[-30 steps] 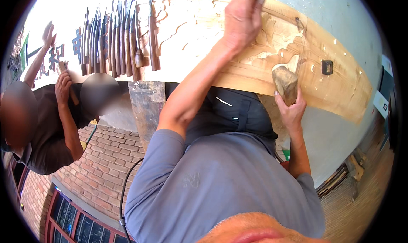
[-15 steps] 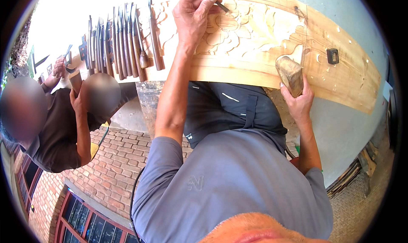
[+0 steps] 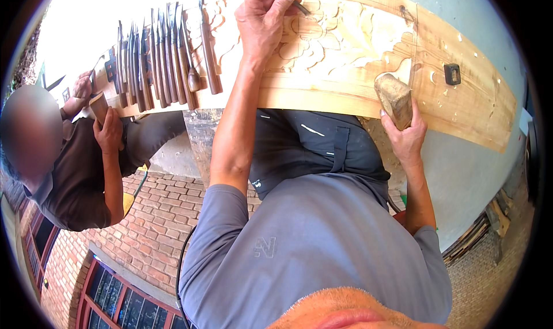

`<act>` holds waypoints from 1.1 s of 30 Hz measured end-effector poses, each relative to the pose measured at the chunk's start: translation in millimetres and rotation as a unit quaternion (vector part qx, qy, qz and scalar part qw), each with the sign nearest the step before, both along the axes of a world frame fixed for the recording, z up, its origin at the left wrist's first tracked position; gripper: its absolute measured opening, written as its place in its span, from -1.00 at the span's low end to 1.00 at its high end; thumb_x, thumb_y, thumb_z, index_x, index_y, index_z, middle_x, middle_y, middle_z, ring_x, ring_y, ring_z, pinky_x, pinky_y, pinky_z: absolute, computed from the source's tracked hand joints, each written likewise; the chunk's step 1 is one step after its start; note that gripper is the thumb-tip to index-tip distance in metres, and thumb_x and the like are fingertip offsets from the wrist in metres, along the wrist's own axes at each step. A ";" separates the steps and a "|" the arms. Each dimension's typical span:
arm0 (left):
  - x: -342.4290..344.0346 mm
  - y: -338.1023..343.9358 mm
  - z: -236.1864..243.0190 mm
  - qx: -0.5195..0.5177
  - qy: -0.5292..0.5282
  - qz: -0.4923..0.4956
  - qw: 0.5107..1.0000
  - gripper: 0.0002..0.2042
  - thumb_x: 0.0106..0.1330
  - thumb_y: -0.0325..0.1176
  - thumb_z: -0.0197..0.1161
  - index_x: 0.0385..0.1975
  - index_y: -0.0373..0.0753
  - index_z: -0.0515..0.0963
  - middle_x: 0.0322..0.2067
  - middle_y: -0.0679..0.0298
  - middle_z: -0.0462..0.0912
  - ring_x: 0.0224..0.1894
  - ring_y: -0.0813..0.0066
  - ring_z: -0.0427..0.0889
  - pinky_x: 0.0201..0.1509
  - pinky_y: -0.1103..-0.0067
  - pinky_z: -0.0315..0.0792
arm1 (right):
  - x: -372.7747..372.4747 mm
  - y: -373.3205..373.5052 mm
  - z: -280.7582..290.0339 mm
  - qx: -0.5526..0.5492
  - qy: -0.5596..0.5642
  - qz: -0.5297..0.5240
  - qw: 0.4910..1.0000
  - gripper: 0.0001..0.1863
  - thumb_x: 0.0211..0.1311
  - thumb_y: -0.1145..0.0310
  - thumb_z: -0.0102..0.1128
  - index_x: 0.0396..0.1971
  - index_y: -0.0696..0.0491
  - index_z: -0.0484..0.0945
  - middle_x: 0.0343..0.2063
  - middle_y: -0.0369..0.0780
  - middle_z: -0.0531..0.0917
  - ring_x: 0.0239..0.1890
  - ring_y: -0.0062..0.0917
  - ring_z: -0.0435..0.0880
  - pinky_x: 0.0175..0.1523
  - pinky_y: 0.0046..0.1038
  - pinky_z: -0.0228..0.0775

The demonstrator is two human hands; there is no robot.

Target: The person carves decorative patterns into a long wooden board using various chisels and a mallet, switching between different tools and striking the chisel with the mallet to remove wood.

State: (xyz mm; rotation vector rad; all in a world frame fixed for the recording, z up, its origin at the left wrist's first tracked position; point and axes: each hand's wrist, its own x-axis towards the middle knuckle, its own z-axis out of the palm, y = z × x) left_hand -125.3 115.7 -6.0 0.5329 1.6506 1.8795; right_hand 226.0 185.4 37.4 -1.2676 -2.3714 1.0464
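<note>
My left hand (image 3: 260, 29) is closed around a dark carving chisel (image 3: 302, 8). The chisel leans, its lower end down at the relief of petals and leaves cut into a pale wooden panel (image 3: 328, 96). In my right hand (image 3: 406, 138) is a worn, blocky wooden mallet (image 3: 394, 96), held over the panel's near edge and apart from the chisel. My fingers are wrapped round its lower part, and the grip is partly hidden. To the left of my left forearm, several carving chisels (image 3: 171, 70) with wooden handles lie side by side.
A small black block with an opening (image 3: 452, 74) rests on the panel's right part, among scattered wood chips (image 3: 433, 77). At the left, a co-worker's hand (image 3: 108, 132) holds a wooden block (image 3: 99, 107). Wooden boards (image 3: 468, 242) are stacked at lower right.
My hands, the chisel and the mallet stay almost where they were. At the left, the co-worker's hands and wooden block have shifted slightly.
</note>
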 end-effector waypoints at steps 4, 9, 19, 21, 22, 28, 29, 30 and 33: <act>0.6 -12.8 6.6 0.033 -0.041 0.019 0.998 -0.92 0.51 -0.59 0.31 -0.10 -0.33 0.66 -0.30 0.34 0.77 -0.25 0.60 0.74 -0.17 0.60 0.61 | 1.1 0.6 1.1 0.006 -0.007 0.001 1.000 -0.38 0.13 0.31 0.63 0.15 0.24 0.61 -0.28 0.05 0.81 -0.25 -0.16 0.86 -0.09 -0.23 0.66; -8.2 -39.4 20.2 -0.078 0.307 0.095 0.944 -0.87 0.42 -0.42 0.49 -0.09 -0.19 0.76 -0.32 0.32 0.83 -0.30 0.56 0.80 -0.35 0.59 0.56 | -12.6 -2.9 9.7 0.015 -0.005 -0.010 1.000 -0.36 0.12 0.31 0.63 0.21 0.14 0.62 -0.24 0.02 0.83 -0.20 -0.14 0.86 -0.05 -0.24 0.66; 12.9 -87.9 36.2 -0.165 0.561 0.035 0.810 -0.77 0.33 -0.63 0.37 -0.08 -0.20 0.74 -0.04 0.13 0.84 -0.06 0.13 0.85 -0.02 0.36 0.74 | -16.7 18.1 10.7 0.266 -0.122 -0.001 0.956 -0.28 0.15 0.22 0.67 0.34 -0.09 0.59 0.03 -0.12 0.82 -0.03 -0.17 0.85 -0.01 -0.24 0.70; 26.8 -88.0 35.5 -0.163 0.552 0.008 0.818 -0.76 0.31 -0.64 0.36 -0.09 -0.20 0.74 0.00 0.13 0.83 -0.04 0.12 0.85 0.00 0.36 0.74 | -16.9 25.0 1.2 0.292 -0.128 -0.005 0.948 -0.23 0.14 0.14 0.68 0.36 -0.09 0.56 0.09 -0.13 0.80 0.01 -0.20 0.84 0.01 -0.26 0.71; 31.3 -85.7 34.0 -0.153 0.561 -0.003 0.813 -0.85 0.38 -0.58 0.38 -0.12 -0.22 0.77 -0.01 0.16 0.84 -0.07 0.17 0.86 -0.05 0.38 0.74 | -16.8 27.2 -5.2 0.317 -0.136 -0.007 0.939 -0.18 0.13 0.06 0.69 0.39 -0.08 0.53 0.15 -0.14 0.78 0.05 -0.23 0.84 0.03 -0.28 0.72; 67.1 -84.9 30.5 -0.143 0.547 -0.004 0.825 -0.82 0.37 -0.64 0.33 -0.12 -0.26 0.75 0.04 0.07 0.82 -0.07 0.15 0.86 -0.04 0.39 0.75 | -41.6 13.5 -35.5 0.354 -0.107 0.058 0.927 0.00 0.15 -0.15 0.59 0.52 -0.06 0.39 0.36 -0.13 0.62 0.28 -0.27 0.70 0.33 -0.28 0.62; 75.3 -82.2 34.1 -0.137 0.527 -0.003 0.839 -0.80 0.32 -0.65 0.37 -0.12 -0.25 0.77 0.05 0.07 0.81 -0.06 0.15 0.85 -0.05 0.40 0.75 | -50.5 9.3 -36.4 0.353 -0.091 0.078 0.928 -0.01 0.18 -0.15 0.57 0.54 -0.06 0.37 0.41 -0.11 0.57 0.39 -0.24 0.61 0.44 -0.22 0.54; 84.1 -79.6 37.5 -0.130 0.532 0.000 0.837 -0.78 0.29 -0.65 0.39 -0.12 -0.24 0.77 0.06 0.06 0.80 -0.07 0.15 0.85 -0.06 0.40 0.75 | -57.8 7.0 -35.8 0.310 -0.066 0.085 0.944 -0.04 0.21 -0.11 0.57 0.54 -0.06 0.38 0.48 -0.12 0.49 0.53 -0.21 0.42 0.58 -0.11 0.34; 105.6 -72.7 41.9 -0.086 0.551 0.001 0.830 -0.71 0.17 -0.67 0.46 -0.13 -0.19 0.79 0.04 0.08 0.79 -0.07 0.16 0.84 -0.07 0.41 0.75 | -67.2 3.7 -12.0 0.278 -0.067 0.128 0.950 -0.08 0.21 -0.04 0.59 0.52 -0.06 0.42 0.48 -0.13 0.48 0.56 -0.22 0.37 0.61 -0.09 0.27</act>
